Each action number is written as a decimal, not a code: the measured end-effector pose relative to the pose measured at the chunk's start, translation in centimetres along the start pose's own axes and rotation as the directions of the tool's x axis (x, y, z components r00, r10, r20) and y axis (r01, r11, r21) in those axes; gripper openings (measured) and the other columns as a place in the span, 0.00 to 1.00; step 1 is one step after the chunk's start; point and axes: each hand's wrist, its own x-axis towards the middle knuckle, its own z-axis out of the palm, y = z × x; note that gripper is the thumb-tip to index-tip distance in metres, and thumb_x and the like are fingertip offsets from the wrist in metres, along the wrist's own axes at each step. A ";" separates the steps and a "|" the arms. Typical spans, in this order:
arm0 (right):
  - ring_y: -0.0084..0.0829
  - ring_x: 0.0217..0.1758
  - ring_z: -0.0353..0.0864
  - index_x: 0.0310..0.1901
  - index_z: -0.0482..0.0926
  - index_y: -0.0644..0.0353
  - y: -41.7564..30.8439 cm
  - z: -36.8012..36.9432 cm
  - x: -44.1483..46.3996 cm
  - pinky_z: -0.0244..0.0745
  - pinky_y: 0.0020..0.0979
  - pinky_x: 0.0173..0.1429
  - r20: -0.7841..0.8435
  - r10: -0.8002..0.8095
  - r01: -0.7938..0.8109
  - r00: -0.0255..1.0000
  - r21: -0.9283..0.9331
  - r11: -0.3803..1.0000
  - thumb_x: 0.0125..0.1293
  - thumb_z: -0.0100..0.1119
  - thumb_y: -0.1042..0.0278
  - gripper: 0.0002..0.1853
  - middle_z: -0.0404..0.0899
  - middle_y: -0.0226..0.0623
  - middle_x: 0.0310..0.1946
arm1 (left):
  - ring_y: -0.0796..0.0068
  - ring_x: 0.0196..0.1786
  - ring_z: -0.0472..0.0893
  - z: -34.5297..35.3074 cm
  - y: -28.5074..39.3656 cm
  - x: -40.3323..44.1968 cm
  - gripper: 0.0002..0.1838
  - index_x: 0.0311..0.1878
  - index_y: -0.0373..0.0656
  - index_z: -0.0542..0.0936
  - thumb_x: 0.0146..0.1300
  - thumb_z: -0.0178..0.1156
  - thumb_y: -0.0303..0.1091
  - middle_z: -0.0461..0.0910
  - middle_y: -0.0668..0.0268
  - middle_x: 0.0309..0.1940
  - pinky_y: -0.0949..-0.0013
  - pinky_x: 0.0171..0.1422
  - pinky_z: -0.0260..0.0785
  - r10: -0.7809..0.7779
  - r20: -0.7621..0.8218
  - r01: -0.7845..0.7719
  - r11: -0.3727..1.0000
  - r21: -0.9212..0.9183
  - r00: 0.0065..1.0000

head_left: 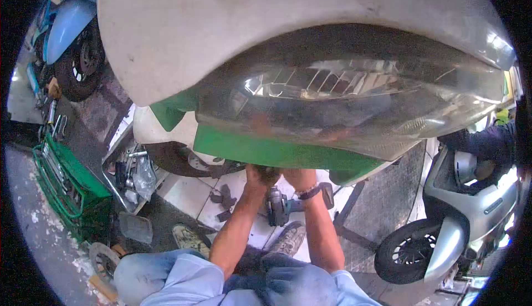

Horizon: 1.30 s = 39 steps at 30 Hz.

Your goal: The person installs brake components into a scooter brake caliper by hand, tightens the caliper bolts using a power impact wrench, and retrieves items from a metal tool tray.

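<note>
A white and green scooter front with a large clear headlight (pixel 332 101) fills the upper view. Below its green lower panel (pixel 260 148), my left hand (pixel 261 177) and my right hand (pixel 299 178) are raised close together. The panel's edge and shadow hide the fingers of both, so what they touch cannot be made out. A dark band circles my right wrist. On the white tiles beneath my forearms lies a cordless power tool (pixel 277 206). Small dark parts (pixel 223 197) lie left of it.
A green toolbox (pixel 77 195) stands at the left, beside a tray of tools and a plastic bag (pixel 144 178). A blue scooter (pixel 72 29) is at the upper left. At the right, a silver scooter (pixel 451 245) stands near a person's dark sleeve (pixel 487 140).
</note>
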 end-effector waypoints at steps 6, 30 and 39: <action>0.55 0.45 0.83 0.51 0.80 0.61 -13.3 -5.4 4.3 0.77 0.44 0.48 -0.190 0.111 -0.103 0.976 0.053 0.993 0.51 0.78 0.69 0.25 0.82 0.50 0.46 | 0.67 0.35 0.82 1.6 0.2 -1.0 0.22 0.54 0.44 0.79 0.71 0.56 0.54 0.83 0.62 0.41 0.68 0.34 0.77 0.037 -0.081 -0.028 0.993 0.114 0.996; 0.57 0.37 0.80 0.41 0.84 0.62 -14.8 -4.3 7.1 0.73 0.51 0.43 -0.011 0.135 -0.135 0.991 -0.113 0.984 0.57 0.68 0.67 0.12 0.83 0.51 0.35 | 0.59 0.65 0.76 -0.4 0.5 0.1 0.26 0.67 0.41 0.74 0.75 0.53 0.51 0.77 0.59 0.64 0.53 0.73 0.68 0.034 -0.011 -0.034 0.999 0.002 0.999; 0.58 0.45 0.82 0.49 0.84 0.58 -13.5 -1.0 5.8 0.76 0.52 0.49 -0.066 0.308 -0.303 0.949 0.073 0.950 0.57 0.66 0.65 0.17 0.84 0.50 0.41 | 0.60 0.65 0.76 -4.9 0.0 1.8 0.21 0.65 0.40 0.74 0.78 0.50 0.43 0.76 0.58 0.65 0.53 0.73 0.68 0.232 0.307 -0.370 0.754 0.543 0.923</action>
